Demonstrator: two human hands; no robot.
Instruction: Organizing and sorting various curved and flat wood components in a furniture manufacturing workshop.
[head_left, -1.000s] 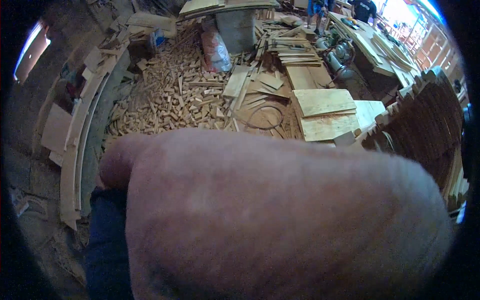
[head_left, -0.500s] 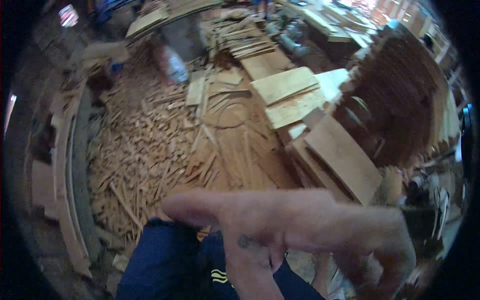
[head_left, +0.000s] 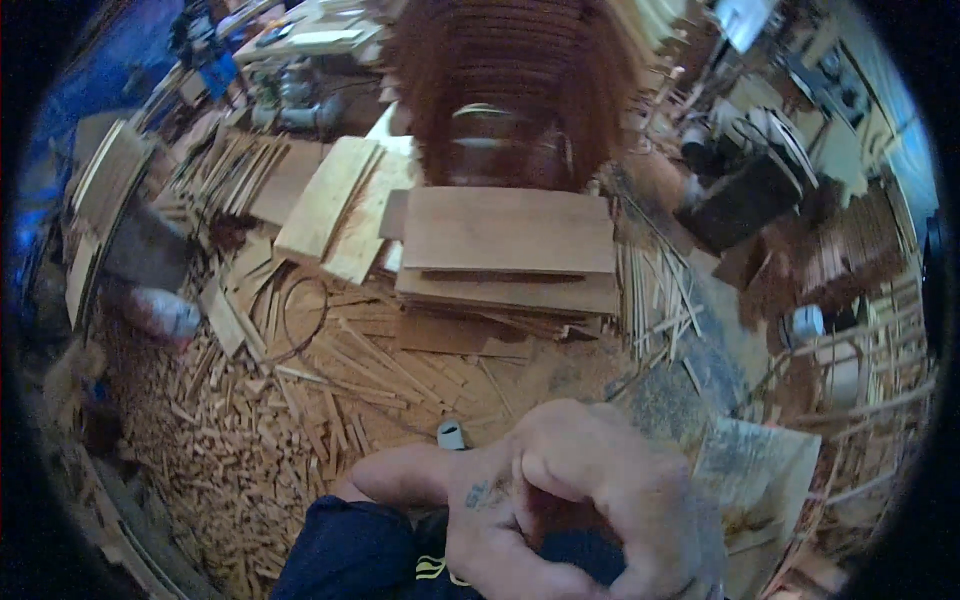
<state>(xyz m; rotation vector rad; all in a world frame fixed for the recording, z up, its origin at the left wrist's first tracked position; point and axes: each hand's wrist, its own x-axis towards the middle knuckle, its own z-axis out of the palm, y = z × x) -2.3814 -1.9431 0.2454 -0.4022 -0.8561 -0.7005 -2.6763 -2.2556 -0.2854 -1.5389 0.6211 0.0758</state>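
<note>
Close in front of me, at the lower middle, is my left hand [head_left: 600,465], its forearm coming in from the left beside dark blue clothing [head_left: 340,550]. The fingers curl round toward the thumb and leave a gap through which the blue cloth shows. Their tips lie at the lower edge, so I cannot make out what they hold, if anything. A faint pale blur runs along the hand's right side. Beyond the hand, apart from it, lies a stack of flat brown boards [head_left: 508,230]. A small whitish object [head_left: 450,434] shows just past the wrist. My right hand is out of view.
Small wood offcuts [head_left: 230,450] cover the floor at the left. Pale planks [head_left: 330,210] lie left of the board stack, behind which rises a tall dark brown stack [head_left: 500,90]. Thin strips [head_left: 655,290] and a flat grey sheet [head_left: 755,470] are to the right.
My view has swung right, bringing the board stack to the middle. My left hand's fingers, stretched more to the right before, now curl round toward the thumb.
</note>
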